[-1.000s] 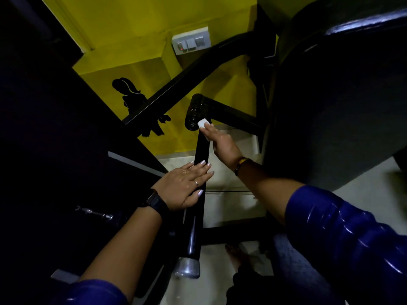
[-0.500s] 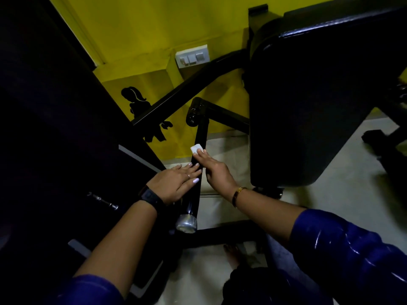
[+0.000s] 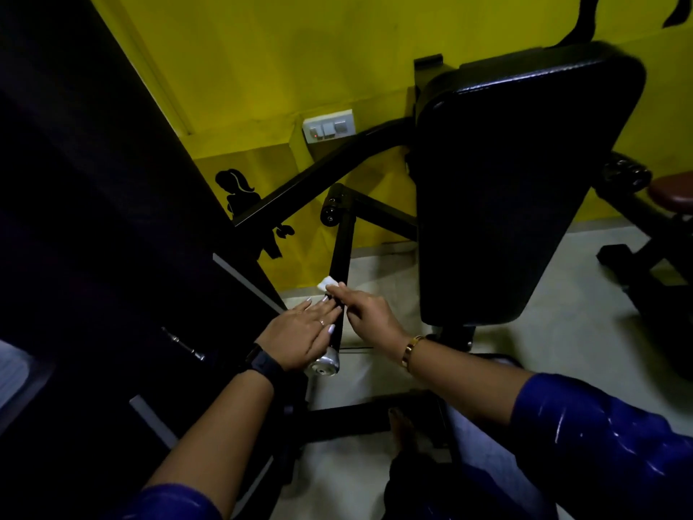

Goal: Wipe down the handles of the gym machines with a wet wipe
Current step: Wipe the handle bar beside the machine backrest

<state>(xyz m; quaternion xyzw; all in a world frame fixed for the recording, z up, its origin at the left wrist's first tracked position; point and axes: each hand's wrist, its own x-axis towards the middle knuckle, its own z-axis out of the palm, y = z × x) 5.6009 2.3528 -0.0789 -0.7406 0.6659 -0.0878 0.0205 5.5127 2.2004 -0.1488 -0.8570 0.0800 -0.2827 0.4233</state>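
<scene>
Item: long black tubular machine handle (image 3: 343, 253), running from a black cylindrical pivot hub (image 3: 333, 206) at its far end down to a round chrome end cap (image 3: 323, 365) at its near end.

Right hand (image 3: 369, 313): fingers curled over the handle from its right side, pinching a small white folded wet wipe (image 3: 325, 284) against the bar. The wipe protrudes just beyond the fingertips, on the left face of the bar, roughly two-thirds of the way down from the hub. A gold bangle (image 3: 410, 350) sits at this wrist; blue glossy sleeve (image 3: 600, 437) pushed up the forearm.

Left hand (image 3: 302, 337): laid flat, fingers spread and extended together along the bar, palm resting on the handle's lower section directly below the wipe and just above the chrome cap. It holds nothing. Fingertips lie touching or nearly touching the right hand's fingers; which, cannot be told. Ring on one finger, pale polished nails, black wrist watch (image 3: 264, 364).

Surroundings, relative to the grip: large black padded upholstered backrest (image 3: 525, 189) to the right; black slanted frame tube (image 3: 318, 170) above and left; white wall switch plate (image 3: 328, 126) on the yellow painted wall (image 3: 281, 58) beyond the hub; black silhouette wall sticker of a figure (image 3: 240, 193) further left; pale floor (image 3: 543, 350) beneath; brown round seat pad (image 3: 673, 191) well apart at far right.
</scene>
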